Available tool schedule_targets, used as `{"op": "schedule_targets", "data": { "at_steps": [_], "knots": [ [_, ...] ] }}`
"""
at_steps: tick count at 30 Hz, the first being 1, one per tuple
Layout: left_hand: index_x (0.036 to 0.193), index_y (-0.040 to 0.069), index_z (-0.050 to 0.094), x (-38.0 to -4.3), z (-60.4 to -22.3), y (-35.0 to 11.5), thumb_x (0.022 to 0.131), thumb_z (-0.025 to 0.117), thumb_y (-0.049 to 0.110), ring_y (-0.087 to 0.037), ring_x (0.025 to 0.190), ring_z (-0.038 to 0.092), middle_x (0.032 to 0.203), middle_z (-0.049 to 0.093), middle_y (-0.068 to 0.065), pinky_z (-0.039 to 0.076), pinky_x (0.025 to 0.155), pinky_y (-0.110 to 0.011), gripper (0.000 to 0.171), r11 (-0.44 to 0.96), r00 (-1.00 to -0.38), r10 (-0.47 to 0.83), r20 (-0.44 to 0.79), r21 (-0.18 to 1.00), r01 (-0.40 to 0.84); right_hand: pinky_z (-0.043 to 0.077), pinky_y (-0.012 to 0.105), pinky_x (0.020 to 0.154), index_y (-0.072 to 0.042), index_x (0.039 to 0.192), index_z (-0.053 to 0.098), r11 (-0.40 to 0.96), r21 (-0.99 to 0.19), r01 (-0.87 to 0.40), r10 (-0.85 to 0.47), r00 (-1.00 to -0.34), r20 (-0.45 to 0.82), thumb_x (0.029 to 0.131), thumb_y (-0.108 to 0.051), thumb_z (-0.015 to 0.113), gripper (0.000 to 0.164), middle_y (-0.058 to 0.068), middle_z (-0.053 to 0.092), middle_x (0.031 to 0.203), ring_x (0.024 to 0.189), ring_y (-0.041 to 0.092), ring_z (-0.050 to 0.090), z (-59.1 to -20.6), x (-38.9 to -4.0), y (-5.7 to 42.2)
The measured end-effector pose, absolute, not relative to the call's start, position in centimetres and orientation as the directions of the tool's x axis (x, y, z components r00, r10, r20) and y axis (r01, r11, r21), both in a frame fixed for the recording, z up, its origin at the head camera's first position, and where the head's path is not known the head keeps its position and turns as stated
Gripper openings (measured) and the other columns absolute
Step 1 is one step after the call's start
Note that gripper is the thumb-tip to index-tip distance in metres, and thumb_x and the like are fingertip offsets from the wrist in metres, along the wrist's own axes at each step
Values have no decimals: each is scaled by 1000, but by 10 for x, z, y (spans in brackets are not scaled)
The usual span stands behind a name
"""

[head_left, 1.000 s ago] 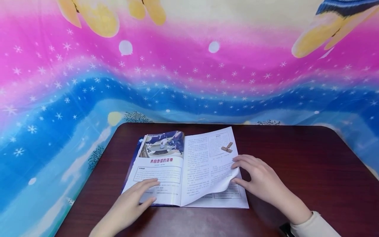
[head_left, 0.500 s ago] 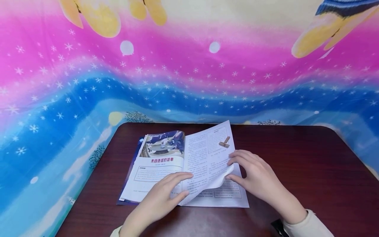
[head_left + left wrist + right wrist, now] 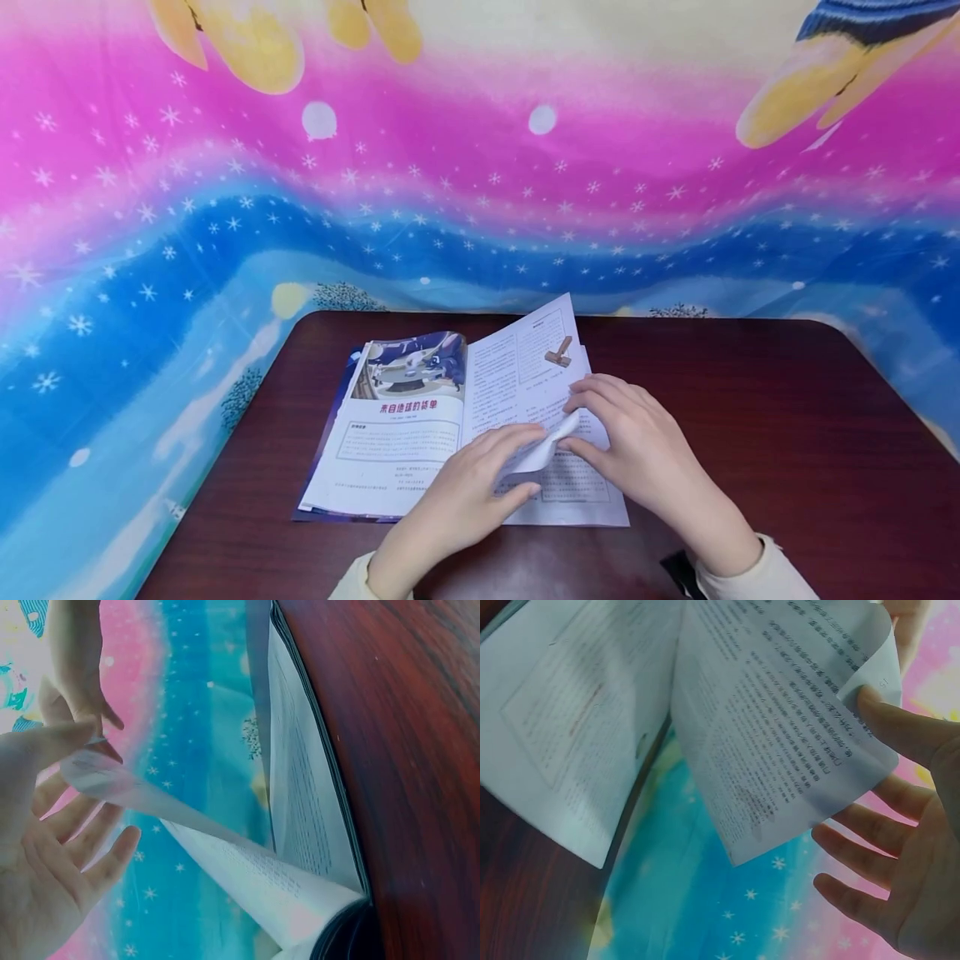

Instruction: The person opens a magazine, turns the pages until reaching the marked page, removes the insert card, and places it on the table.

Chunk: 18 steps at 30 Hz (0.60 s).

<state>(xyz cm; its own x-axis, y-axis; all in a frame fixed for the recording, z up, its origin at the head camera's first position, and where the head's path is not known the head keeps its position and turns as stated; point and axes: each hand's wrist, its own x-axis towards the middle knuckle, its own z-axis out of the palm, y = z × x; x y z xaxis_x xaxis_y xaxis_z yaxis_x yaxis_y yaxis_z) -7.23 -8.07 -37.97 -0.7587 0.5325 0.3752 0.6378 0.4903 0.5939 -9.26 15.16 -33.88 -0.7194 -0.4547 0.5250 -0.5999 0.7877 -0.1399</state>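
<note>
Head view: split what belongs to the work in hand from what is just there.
In the work:
- magazine, lying open
- page, lifted and curled
- right hand, pinching the page
- left hand, close to the page; contact unclear

Just there:
- table, under the magazine
- backdrop, behind the table

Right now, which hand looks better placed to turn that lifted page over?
Probably the right hand: it pinches the lifted page by its curled edge, while the left hand is open nearby.
</note>
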Motion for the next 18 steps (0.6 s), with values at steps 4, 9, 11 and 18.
{"op": "schedule_targets", "data": {
  "at_steps": [4, 9, 11, 18],
  "knots": [
    [138, 21, 56, -72, -380, -78, 92, 72, 16, -11, 126, 53, 137, 57, 6, 45, 103, -33, 49, 495, -759, 509, 405, 584, 643, 48, 49, 95, -14, 100, 70, 782, -147, -606, -451, -713, 537, 65, -26, 94, 45, 5, 67, 117, 115, 28, 59, -337, -92, 149],
    [140, 23, 56, -70, -381, -80, 95, 66, 9, -11, 119, 59, 132, 62, 4, 50, 97, -34, 48, 510, -766, 486, 422, 574, 640, 47, 49, 97, -15, 105, 70, 775, -160, -611, -450, -712, 539, 67, -32, 92, 46, 5, 67, 119, 117, 27, 58, -336, -90, 147],
    [141, 23, 56, -69, -381, -80, 96, 65, 6, -12, 117, 60, 132, 63, 4, 51, 96, -34, 49, 513, -763, 483, 429, 568, 644, 46, 48, 97, -15, 106, 70, 774, -168, -611, -444, -712, 543, 68, -33, 91, 47, 4, 67, 120, 118, 26, 58, -337, -88, 148],
    [140, 23, 57, -69, -381, -83, 96, 61, 1, -13, 119, 60, 133, 62, 5, 50, 98, -36, 49, 534, -765, 457, 454, 548, 644, 46, 46, 97, -17, 110, 70, 753, -180, -633, -423, -675, 604, 74, -35, 87, 44, 1, 66, 123, 117, 24, 59, -336, -82, 151]
  ]
}}
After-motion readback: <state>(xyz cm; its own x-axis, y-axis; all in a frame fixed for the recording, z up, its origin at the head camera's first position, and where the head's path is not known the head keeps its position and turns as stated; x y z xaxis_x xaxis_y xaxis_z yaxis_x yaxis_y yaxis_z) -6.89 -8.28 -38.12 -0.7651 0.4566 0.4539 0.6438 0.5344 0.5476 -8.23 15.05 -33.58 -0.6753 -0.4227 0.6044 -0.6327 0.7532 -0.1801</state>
